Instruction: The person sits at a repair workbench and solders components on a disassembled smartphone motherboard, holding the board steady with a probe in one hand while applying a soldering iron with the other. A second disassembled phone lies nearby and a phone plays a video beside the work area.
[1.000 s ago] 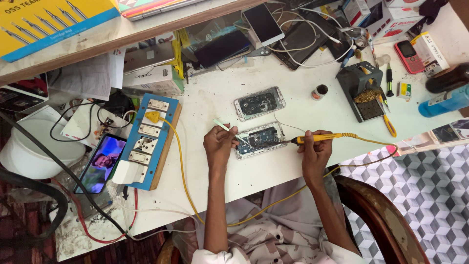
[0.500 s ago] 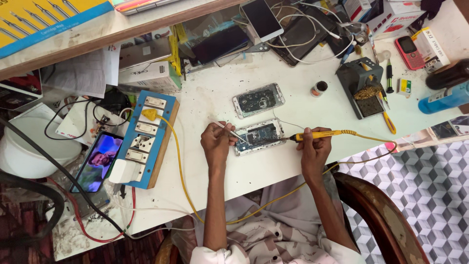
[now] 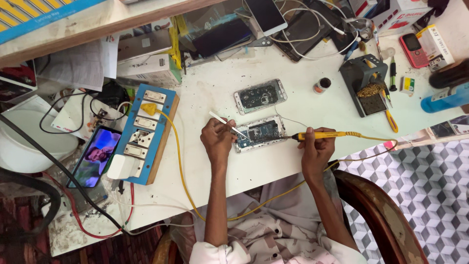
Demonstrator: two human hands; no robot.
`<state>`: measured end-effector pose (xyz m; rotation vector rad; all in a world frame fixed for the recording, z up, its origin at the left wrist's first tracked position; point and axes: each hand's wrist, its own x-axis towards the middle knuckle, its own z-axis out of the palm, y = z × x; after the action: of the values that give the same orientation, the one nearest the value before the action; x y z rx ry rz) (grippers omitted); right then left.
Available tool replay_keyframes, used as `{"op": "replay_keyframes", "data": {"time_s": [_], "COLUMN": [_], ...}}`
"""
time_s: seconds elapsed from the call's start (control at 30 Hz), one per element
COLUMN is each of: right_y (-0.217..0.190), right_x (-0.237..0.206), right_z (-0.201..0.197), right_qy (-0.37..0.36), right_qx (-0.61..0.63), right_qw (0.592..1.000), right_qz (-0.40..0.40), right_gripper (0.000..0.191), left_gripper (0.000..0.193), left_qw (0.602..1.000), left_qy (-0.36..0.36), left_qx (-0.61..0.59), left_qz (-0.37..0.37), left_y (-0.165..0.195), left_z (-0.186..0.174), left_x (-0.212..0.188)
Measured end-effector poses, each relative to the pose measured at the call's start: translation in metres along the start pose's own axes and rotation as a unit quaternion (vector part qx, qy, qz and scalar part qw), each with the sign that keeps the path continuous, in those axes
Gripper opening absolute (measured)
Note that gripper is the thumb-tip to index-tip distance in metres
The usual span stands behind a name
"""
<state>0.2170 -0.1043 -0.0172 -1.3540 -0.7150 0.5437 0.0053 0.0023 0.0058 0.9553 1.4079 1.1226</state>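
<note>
Head view: the left hand [image 3: 218, 141] pinches thin tweezers [image 3: 228, 125] between its fingers, the tips reaching onto the opened phone [image 3: 260, 133] that lies on the white table [image 3: 224, 88] just in front of the person. The right hand [image 3: 316, 150] is closed around a yellow soldering iron [image 3: 322, 135], held level, its tip at the phone's right edge; its yellow cord [image 3: 185, 181] loops off the table edge to a plug on the blue switch board [image 3: 141, 132] at left. A second opened phone [image 3: 260, 96] lies just behind the first. Farther right stand a small jar [image 3: 322, 85] and the iron stand [image 3: 364, 83]. A lit phone [image 3: 94, 157] rests beside the board.
</note>
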Motion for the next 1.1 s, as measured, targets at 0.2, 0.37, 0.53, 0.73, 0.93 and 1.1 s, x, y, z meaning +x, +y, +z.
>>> {"op": "replay_keyframes", "data": {"time_s": [0.2, 0.37, 0.53, 0.73, 0.93, 1.1], "right_y": [0.001, 0.003, 0.001, -0.004, -0.007, -0.008], "right_x": [-0.009, -0.006, -0.005, -0.003, -0.002, -0.002], "right_z": [-0.003, -0.005, -0.004, 0.000, 0.002, 0.003], "right_qy": [-0.020, -0.037, -0.048, -0.038, -0.030, -0.030], "right_qx": [-0.005, 0.007, 0.015, 0.021, 0.011, 0.000], "right_qw": [0.999, 0.999, 0.999, 0.999, 0.999, 0.999], "right_qz": [-0.032, -0.033, -0.020, 0.013, 0.014, 0.013], "right_gripper": [0.021, 0.021, 0.022, 0.019, 0.019, 0.018], "left_gripper": [0.012, 0.013, 0.012, 0.014, 0.013, 0.012], "left_qw": [1.000, 1.000, 1.000, 1.000, 0.998, 0.999], "left_qy": [0.002, 0.011, 0.021, 0.022, 0.002, 0.007], "left_qx": [0.011, 0.005, 0.005, 0.009, -0.049, -0.036], "left_qz": [-0.008, -0.005, 0.011, -0.019, -0.027, -0.019], "left_y": [0.001, 0.002, 0.002, 0.001, -0.001, 0.000], "left_z": [0.001, 0.002, 0.003, 0.003, -0.003, -0.007], "left_x": [0.000, -0.001, -0.001, 0.001, 0.005, 0.004]}}
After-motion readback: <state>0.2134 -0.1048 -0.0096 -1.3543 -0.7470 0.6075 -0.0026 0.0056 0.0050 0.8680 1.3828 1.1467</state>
